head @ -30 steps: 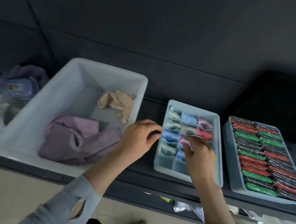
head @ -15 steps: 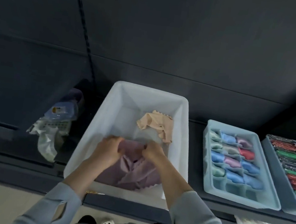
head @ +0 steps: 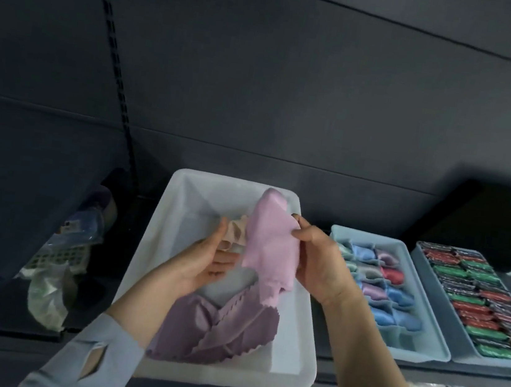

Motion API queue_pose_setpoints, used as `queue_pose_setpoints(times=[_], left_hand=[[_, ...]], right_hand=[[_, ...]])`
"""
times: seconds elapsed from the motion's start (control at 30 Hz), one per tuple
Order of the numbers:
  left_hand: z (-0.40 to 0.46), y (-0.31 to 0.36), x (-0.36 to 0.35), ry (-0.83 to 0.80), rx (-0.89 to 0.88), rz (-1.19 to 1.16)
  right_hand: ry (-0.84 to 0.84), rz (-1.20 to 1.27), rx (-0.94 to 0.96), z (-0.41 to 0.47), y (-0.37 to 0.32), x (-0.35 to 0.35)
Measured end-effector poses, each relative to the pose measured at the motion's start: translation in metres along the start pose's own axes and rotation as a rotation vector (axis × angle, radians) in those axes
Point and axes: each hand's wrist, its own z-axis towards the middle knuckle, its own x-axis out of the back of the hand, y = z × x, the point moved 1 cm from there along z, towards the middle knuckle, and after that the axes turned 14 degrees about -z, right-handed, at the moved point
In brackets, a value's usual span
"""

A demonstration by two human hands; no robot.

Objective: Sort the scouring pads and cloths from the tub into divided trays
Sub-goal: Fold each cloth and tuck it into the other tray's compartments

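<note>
A pale pink cloth [head: 268,247] hangs above the white tub [head: 299,345], pinched at its upper right edge by my right hand [head: 320,260]. My left hand [head: 209,258] is palm-up beside the cloth's left edge, fingers spread, touching it. Under the hands, darker purple cloths [head: 213,327] lie in the tub's near end, and a beige cloth [head: 236,231] shows behind my left hand. To the right stands a light blue divided tray [head: 422,348] with folded cloths in its cells, then a second tray [head: 467,348] packed with red, green and dark scouring pads [head: 481,294].
Left of the tub, a plastic bag [head: 46,292], a small white basket [head: 58,251] and wrapped packets [head: 87,223] sit on the dark shelf. A dark wall rises behind. A black box [head: 487,220] stands behind the pad tray.
My hands left the cloth tray, went into the tub, and have lifted the pink cloth out of the purple pile. The view has shifted to centre on the tub.
</note>
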Motion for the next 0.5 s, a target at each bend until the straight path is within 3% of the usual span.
queue_pose_setpoints(times=[0.1, 0.2, 0.27, 0.37, 0.5], left_hand=[[-0.004, 0.011, -0.019, -0.199, -0.048, -0.205], [-0.005, 0.023, -0.025, -0.229, -0.243, -0.285], [-0.009, 0.033, -0.027, -0.202, -0.406, -0.131], [-0.022, 0.044, -0.035, -0.188, -0.629, 0.179], [-0.037, 0.051, -0.045, -0.263, -0.783, 0.413]], right_hand=[[-0.051, -0.037, -0.008, -0.012, 0.000, 0.006], [-0.047, -0.138, -0.053, -0.022, 0.008, 0.015], [-0.027, -0.232, -0.056, -0.026, 0.011, 0.016], [0.162, -0.343, 0.053, -0.024, 0.002, 0.008], [0.222, -0.364, 0.250, -0.010, -0.022, -0.003]])
